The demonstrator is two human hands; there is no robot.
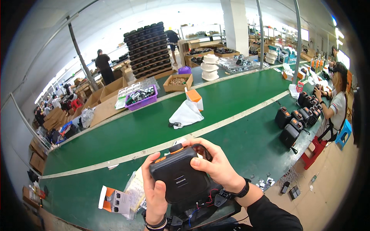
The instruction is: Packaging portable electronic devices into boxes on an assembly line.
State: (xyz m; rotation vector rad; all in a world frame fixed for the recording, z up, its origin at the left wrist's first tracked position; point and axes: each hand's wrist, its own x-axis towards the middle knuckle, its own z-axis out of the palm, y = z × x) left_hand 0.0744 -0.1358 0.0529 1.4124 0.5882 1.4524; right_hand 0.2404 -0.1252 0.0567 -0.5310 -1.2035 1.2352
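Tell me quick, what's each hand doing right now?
Left hand: holding the boxy black device by its left side.
Right hand: holding the same device, thumb on its front.

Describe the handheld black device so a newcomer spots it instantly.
Find the long green worktable, then its near edge at lower centre. The left hand and right hand hold a boxy black device with orange buttons. Unlike similar devices resting at right, it is held.

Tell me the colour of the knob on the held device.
The knob is black, with an orange ring at its base; the head view shows it.
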